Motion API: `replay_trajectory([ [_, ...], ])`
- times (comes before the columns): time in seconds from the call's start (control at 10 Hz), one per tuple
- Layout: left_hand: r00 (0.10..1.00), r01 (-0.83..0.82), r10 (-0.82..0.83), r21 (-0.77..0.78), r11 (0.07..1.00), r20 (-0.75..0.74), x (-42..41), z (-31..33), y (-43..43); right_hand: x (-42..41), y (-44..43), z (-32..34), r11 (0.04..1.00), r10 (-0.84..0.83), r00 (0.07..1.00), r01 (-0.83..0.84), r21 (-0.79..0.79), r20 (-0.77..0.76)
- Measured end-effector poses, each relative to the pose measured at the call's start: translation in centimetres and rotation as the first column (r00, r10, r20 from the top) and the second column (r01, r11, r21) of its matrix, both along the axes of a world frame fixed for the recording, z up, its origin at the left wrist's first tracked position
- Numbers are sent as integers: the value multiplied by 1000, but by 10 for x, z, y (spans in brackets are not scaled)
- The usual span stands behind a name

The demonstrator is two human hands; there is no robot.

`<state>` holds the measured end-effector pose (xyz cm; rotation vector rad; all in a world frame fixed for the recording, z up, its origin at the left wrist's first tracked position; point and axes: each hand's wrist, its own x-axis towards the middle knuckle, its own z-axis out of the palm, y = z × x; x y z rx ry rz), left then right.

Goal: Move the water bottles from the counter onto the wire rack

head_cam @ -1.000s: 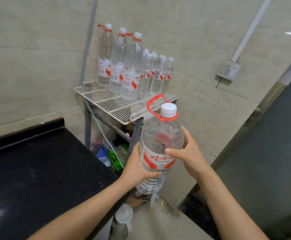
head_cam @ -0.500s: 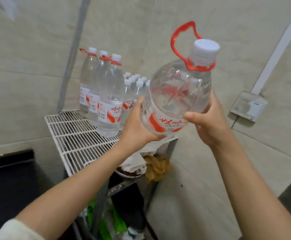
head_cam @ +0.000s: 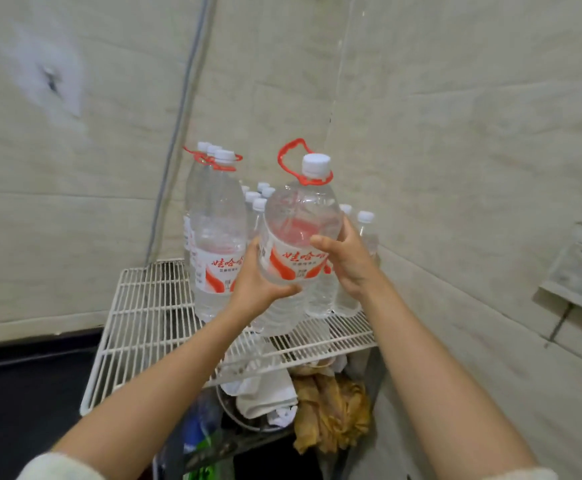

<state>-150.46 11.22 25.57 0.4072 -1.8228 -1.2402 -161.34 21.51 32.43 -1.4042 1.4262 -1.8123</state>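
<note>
Two hands carry the big bottle (head_cam: 300, 223): your left hand (head_cam: 260, 287) and right hand (head_cam: 350, 263), fingers (head_cam: 320, 242) curled round its label. It sits upright, low over the wire rack (head_cam: 137, 323), beside the standing bottles (head_cam: 218, 233); lower it level, base flat across the wires, before letting go.

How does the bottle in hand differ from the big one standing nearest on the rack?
The held bottle is gripped by the left hand and right hand; the rack bottle stands free on the wire rack. The held bottle's red handle loops upward; the rack bottle's lies low at the neck. Both are clear, white-capped, red-labelled.
</note>
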Motion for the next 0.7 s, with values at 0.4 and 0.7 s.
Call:
replay_trajectory([
  [0.4, 994, -49, 29, 178, 983, 109, -43, -2, -45, -34, -66, -13, 998, -34, 973, 23, 52, 227],
  [0.7, 974, -157, 146, 55, 986, 171, -38, 2, -28, -13, -15, -21, 940, -221, 971, 237, 245, -91],
])
